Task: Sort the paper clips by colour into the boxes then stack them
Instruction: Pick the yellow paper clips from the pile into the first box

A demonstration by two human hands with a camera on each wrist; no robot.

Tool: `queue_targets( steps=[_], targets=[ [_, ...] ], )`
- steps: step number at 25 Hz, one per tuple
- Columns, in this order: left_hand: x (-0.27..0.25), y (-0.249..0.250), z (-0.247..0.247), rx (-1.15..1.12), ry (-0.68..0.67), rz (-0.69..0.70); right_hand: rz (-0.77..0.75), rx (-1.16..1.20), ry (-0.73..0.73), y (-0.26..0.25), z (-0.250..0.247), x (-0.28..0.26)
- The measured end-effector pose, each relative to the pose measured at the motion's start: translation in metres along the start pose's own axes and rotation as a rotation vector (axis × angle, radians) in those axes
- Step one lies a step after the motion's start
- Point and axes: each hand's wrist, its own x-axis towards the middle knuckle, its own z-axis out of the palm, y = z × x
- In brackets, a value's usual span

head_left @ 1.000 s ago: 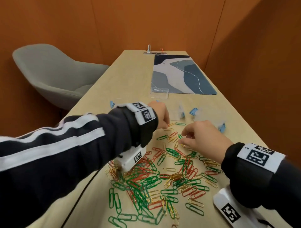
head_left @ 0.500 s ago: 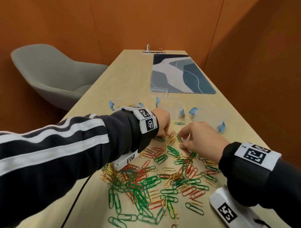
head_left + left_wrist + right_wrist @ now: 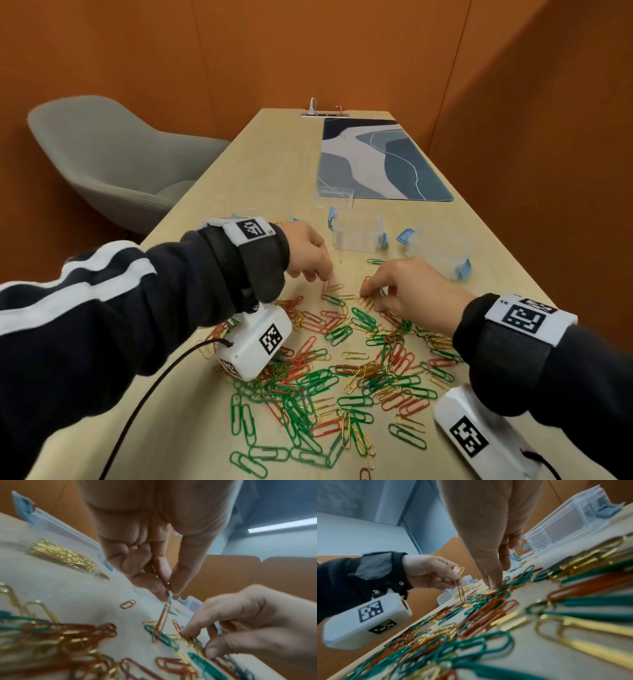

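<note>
**Q:** Hands first, then: what is each one doing?

**B:** Left hand (image 3: 306, 253) is raised just above the worktop (image 3: 219, 192), fingertips pinched on a red paper clip (image 3: 160, 623) that hangs down from them, its lower end over a green clip. A gold clip (image 3: 461, 570) sticks up from the same pinch in the right wrist view. Right hand (image 3: 407, 287) is lower, with fingertips (image 3: 190, 630) pressed down on a few gold clips at the far edge of the pile; whether it has truly gripped any, I cannot tell.

**Q:** And the paper clips themselves?

**B:** Most lie in a loose pile (image 3: 342, 370) of red, green and gold, mixed together on the worktop between the two forearms and nearer the person. One green clip (image 3: 375, 261) lies apart, just beyond the right hand.

**Q:** Where are the boxes?

**B:** Three clear boxes with blue latches stand in a row beyond the hands. The middle box (image 3: 358, 233) and the right box (image 3: 442, 250) look bare inside from the head view. The left box (image 3: 56, 550) is mostly hidden behind the left wrist from above, but the left wrist view shows a heap of gold clips (image 3: 63, 555) in it. A clear lid (image 3: 334, 197) rests further back, touching the near edge of a blue patterned mat (image 3: 383, 161).

**Q:** Anything else around?

**B:** A grey chair (image 3: 113, 157) beside the worktop on the left.
</note>
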Motion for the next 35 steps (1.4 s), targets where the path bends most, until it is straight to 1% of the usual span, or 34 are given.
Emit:
queue_targets(
  steps=[4,6,9,11,13,14,15,17,18,19,21,23,28,31,32,33,34,35],
  targets=[
    [-0.004,-0.008,-0.003,-0.418,-0.048,-0.017,0.01,-0.004,-0.017,-0.001,-0.001,0.001],
    [-0.004,-0.01,-0.003,-0.588,-0.107,-0.021,0.005,-0.036,-0.034,-0.001,-0.001,0.002],
    [-0.002,-0.011,-0.002,-0.711,-0.198,-0.012,-0.003,-0.053,-0.03,-0.001,-0.001,0.003],
    [-0.003,-0.008,0.0,-0.785,-0.186,-0.024,-0.002,-0.048,-0.014,-0.001,0.0,0.002],
    [0.0,-0.005,0.002,-0.835,-0.141,-0.062,-0.008,-0.053,-0.007,-0.001,0.0,0.002],
    [0.0,-0.003,0.005,-0.778,-0.124,-0.075,-0.01,-0.056,-0.006,-0.001,0.0,0.001],
    [0.0,0.0,0.008,-0.602,-0.099,-0.081,-0.011,-0.055,-0.005,-0.001,0.0,0.001],
    [0.003,0.007,0.014,0.019,-0.048,-0.063,-0.014,-0.046,0.002,0.0,0.001,0.001],
    [0.004,0.011,0.018,0.285,-0.021,-0.032,-0.012,-0.043,0.002,0.0,0.001,0.001],
    [0.006,0.017,0.021,0.44,-0.005,-0.016,-0.008,-0.042,-0.003,0.001,0.002,0.001],
    [0.011,0.025,0.026,0.546,0.023,0.019,-0.003,-0.045,-0.017,0.001,0.002,0.002],
    [0.016,0.029,0.031,0.595,0.036,0.039,-0.009,-0.056,-0.031,0.0,0.001,0.003],
    [0.008,0.031,0.037,0.613,-0.037,0.015,-0.064,-0.181,-0.089,-0.003,0.003,0.0],
    [0.002,0.025,0.039,0.536,-0.071,-0.029,-0.101,-0.238,-0.085,-0.006,0.004,-0.006],
    [0.0,0.023,0.038,0.436,-0.064,-0.063,-0.111,-0.241,-0.075,-0.006,0.003,-0.008],
    [-0.001,0.021,0.036,0.224,-0.075,-0.125,-0.117,-0.239,-0.063,-0.006,0.002,-0.011],
    [-0.005,0.02,0.033,-0.064,-0.094,-0.192,-0.122,-0.231,-0.047,-0.005,0.002,-0.013],
    [-0.008,0.019,0.027,-0.307,-0.118,-0.242,-0.126,-0.209,-0.019,-0.003,0.001,-0.015]
  ],
)
